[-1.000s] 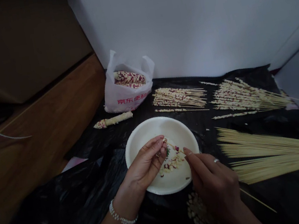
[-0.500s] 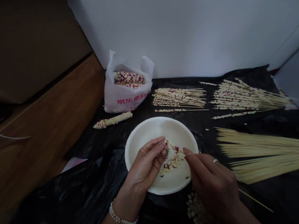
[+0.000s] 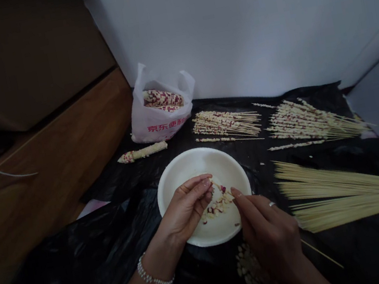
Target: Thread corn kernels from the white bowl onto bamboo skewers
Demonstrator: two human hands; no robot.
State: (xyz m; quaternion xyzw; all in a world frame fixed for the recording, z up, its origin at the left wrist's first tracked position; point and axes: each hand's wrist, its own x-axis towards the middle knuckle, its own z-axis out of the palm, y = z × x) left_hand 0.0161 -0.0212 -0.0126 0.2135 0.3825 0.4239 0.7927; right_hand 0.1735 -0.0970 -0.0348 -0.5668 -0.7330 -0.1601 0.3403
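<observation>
My right hand [image 3: 268,226] pinches a thin bamboo skewer [image 3: 322,253], whose rear end sticks out below the wrist. On its front part sits a dark red corn kernel [image 3: 223,188]. Thumb and fingertips of my left hand [image 3: 191,205] are pressed together at the skewer's tip, on a pale corn kernel that they mostly hide. Both hands are over a white bowl [image 3: 168,170]. Loose pale and red kernels [image 3: 219,206] lie inside it, partly behind my fingers.
Behind the bowl stand a plastic bag [image 3: 163,126] with corn cobs [image 3: 163,98] and a mostly stripped cob [image 3: 145,151]. Kernel-threaded skewers [image 3: 225,123] lie in piles [image 3: 297,120] at back right. Bare skewers [image 3: 340,188] lie right, kernels [image 3: 250,266] below the bowl, on black plastic sheeting [image 3: 67,261].
My left fingertips have closed a little further over the pale kernel at the skewer's tip. The skewer and my right hand have shifted very slightly left.
</observation>
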